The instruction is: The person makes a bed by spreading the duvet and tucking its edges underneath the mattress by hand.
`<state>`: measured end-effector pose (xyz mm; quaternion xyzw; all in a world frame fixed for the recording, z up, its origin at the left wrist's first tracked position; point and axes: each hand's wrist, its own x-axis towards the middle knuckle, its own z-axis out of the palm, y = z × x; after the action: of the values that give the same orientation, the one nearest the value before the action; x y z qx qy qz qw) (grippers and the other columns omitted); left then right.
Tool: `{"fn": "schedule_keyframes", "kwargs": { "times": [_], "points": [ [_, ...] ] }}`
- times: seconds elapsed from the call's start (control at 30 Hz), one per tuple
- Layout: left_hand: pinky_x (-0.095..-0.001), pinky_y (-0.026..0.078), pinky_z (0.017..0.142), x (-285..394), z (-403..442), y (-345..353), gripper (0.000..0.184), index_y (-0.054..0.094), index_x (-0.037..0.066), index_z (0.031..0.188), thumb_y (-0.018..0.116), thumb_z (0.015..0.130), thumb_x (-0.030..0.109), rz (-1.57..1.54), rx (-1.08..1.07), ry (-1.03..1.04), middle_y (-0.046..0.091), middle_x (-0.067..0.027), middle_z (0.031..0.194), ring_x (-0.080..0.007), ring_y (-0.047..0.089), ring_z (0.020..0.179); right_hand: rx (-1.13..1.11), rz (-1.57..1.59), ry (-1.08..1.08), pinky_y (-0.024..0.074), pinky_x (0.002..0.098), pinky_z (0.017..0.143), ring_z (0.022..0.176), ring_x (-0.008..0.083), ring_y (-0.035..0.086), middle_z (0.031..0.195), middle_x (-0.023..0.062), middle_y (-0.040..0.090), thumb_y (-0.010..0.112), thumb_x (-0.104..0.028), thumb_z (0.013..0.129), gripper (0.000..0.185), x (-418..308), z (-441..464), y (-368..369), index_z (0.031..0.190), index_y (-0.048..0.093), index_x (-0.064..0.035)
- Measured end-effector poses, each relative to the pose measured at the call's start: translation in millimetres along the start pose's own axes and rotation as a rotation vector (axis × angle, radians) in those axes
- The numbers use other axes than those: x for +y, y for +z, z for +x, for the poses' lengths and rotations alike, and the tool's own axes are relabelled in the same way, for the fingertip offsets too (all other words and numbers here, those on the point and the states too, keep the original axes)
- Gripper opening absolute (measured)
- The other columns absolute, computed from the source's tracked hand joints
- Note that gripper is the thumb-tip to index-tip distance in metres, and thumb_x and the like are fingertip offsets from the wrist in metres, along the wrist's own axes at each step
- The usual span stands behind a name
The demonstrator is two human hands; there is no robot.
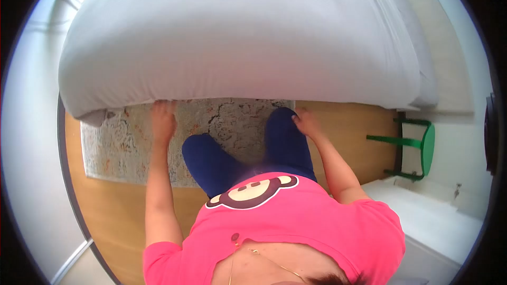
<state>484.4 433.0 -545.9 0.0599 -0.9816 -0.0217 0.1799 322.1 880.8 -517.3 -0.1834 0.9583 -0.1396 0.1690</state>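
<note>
A light grey bed sheet [237,37] covers the mattress in front of me and hangs to a lower hem above the floor. My left hand [163,119] is at this hem, left of my knees, with the fingers closed on the cloth edge and the fingertips partly hidden. Beside my right knee [282,119] is my right hand [307,124], just below the hem. Its thumb stands apart from the fingers, and nothing shows in it. At the left corner, a bunched bit of sheet hangs lower than the rest.
I kneel on a patterned grey rug [121,153] over a wooden floor [343,126]. A green stool [428,148] stands by the wall at right. Near my right elbow is a white piece of furniture [422,216]. A pale panel [31,142] runs along the left.
</note>
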Motion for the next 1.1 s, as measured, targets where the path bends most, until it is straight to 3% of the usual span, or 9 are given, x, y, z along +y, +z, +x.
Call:
{"fn": "schedule_keyframes", "kwargs": {
  "times": [0.1, 0.17, 0.23, 0.33, 0.5, 0.57, 0.73, 1.03, 1.1],
  "points": [
    [-0.0471, 0.035, 0.095, 36.5, 23.4, 21.7, 0.038, 0.059, 0.004, 0.106, 0.055, 0.068, 0.002, 0.009, -0.294, -0.139, 0.055, -0.0164, 0.111, -0.0334, 0.047, 0.108, 0.531, -0.163, -0.105, 0.0465, 0.0439, 0.076, 0.087, 0.0379, 0.056, 0.094, 0.0202, 0.06, 0.06, -0.018, 0.074, 0.03, 45.5, 2.7, -15.8, 0.099, 0.061, -0.0005],
    [-0.0478, 0.036, 0.093, 45.4, 32.8, 18.4, 0.038, 0.059, 0.004, 0.107, 0.053, 0.069, 0.003, -0.008, -0.238, -0.121, 0.056, -0.0161, 0.11, -0.0343, 0.048, 0.108, 0.305, -0.138, -0.088, 0.0437, 0.0441, 0.08, 0.09, 0.0366, 0.054, 0.092, 0.0197, 0.06, 0.062, -0.02, 0.068, 0.028, 59.5, 10.2, -28.9, 0.088, 0.063, -0.0008],
    [-0.0462, 0.041, 0.087, 52.1, 38.4, 17.3, 0.04, 0.059, 0.0, 0.104, 0.057, 0.064, 0.002, 0.107, -0.015, -0.002, 0.059, -0.0176, 0.101, -0.0357, 0.051, 0.1, 0.479, -0.253, -0.218, 0.0434, 0.0439, 0.08, 0.091, 0.0344, 0.055, 0.086, 0.0186, 0.061, 0.063, -0.025, 0.066, 0.028, 66.7, 25.9, -16.7, 0.08, 0.064, -0.0009],
    [-0.0476, 0.04, 0.087, 76.8, 41.7, 13.8, 0.038, 0.059, 0.0, 0.104, 0.056, 0.066, 0.002, 0.282, -0.126, -0.048, 0.06, -0.016, 0.099, -0.0359, 0.053, 0.098, 0.418, -0.193, -0.108, 0.0457, 0.0434, 0.077, 0.085, 0.0332, 0.058, 0.084, 0.0202, 0.062, 0.063, -0.028, 0.068, 0.031, 61.5, 38.8, -19.5, 0.079, 0.064, 0.0009],
    [-0.0467, 0.037, 0.094, 229.2, 63.6, -15.1, 0.046, 0.053, 0.002, 0.116, 0.055, 0.071, 0.004, -0.28, -0.353, 0.344, 0.055, -0.0162, 0.114, -0.0343, 0.049, 0.108, 0.445, 0.01, -0.238, 0.0466, 0.0442, 0.079, 0.089, 0.0354, 0.058, 0.087, 0.0207, 0.062, 0.06, -0.023, 0.071, 0.026, 85.2, 19.3, -18.1, 0.081, 0.064, 0.0003],
    [-0.0454, 0.036, 0.094, 286.4, 77.4, -14.8, 0.048, 0.051, 0.002, 0.118, 0.057, 0.07, 0.006, -0.273, -0.168, 0.582, 0.052, -0.0144, 0.118, -0.0325, 0.048, 0.11, 0.462, 0.144, -0.111, 0.0468, 0.0447, 0.079, 0.091, 0.0364, 0.058, 0.09, 0.0206, 0.062, 0.06, -0.02, 0.071, 0.025, 94.5, -7.9, -27.8, 0.085, 0.064, -0.0007],
    [-0.0449, 0.038, 0.094, 328.3, 100.0, 37.6, 0.043, 0.053, 0.002, 0.114, 0.058, 0.072, 0.008, -0.106, -0.311, 0.31, 0.051, -0.0155, 0.121, -0.0315, 0.048, 0.113, 0.759, -0.067, 0.142, 0.0429, 0.0437, 0.089, 0.113, 0.0329, 0.047, 0.12, 0.0173, 0.052, 0.061, -0.016, 0.068, 0.047, 183.2, -26.3, -46.5, 0.113, 0.054, -0.0025],
    [-0.0418, 0.05, 0.077, 316.7, 122.5, 72.2, 0.022, 0.061, 0.004, 0.094, 0.051, 0.075, 0.009, -0.152, -0.509, 0.207, 0.064, -0.0159, 0.092, -0.0301, 0.063, 0.088, -0.086, -0.373, 0.254, 0.0344, 0.0424, 0.099, 0.12, 0.029, 0.044, 0.132, 0.0148, 0.046, 0.054, -0.04, 0.081, 0.057, 194.8, 29.9, -75.3, 0.124, 0.05, -0.0038],
    [-0.0423, 0.05, 0.075, 316.2, 119.6, 78.2, 0.018, 0.062, 0.005, 0.09, 0.052, 0.075, 0.01, -0.175, -0.536, 0.144, 0.065, -0.0148, 0.09, -0.0298, 0.063, 0.087, -0.6, -0.258, -0.004, 0.0355, 0.0389, 0.099, 0.116, 0.03, 0.048, 0.128, 0.0145, 0.05, 0.05, -0.047, 0.084, 0.062, 129.2, 19.5, -140.1, 0.127, 0.047, -0.0032]
  ]
}}
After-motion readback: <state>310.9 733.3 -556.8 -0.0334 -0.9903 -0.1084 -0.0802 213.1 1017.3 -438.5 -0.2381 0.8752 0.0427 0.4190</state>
